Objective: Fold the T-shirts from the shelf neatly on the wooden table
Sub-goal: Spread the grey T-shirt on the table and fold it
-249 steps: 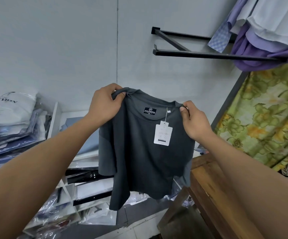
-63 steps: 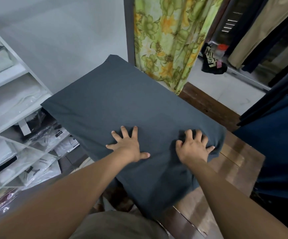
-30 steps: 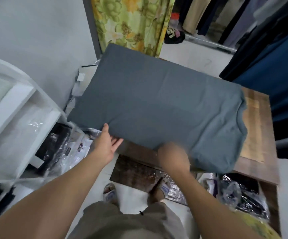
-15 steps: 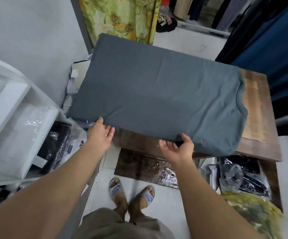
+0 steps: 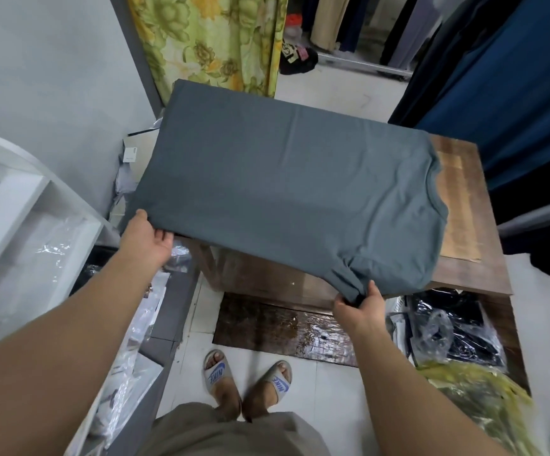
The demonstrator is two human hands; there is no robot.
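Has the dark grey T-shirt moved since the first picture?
Yes. The dark grey T-shirt came down from the air beside the wooden table to lie spread on it.

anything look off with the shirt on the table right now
The grey T-shirt lies askew on the wooden table, its hem end hanging past the left edge. The near sleeve is bunched where the right hand pinches it; the left hand grips the hem corner.

Dark wooden table [image 5: 464, 268], grey T-shirt [image 5: 283, 192] spread flat over most of it, right end bare
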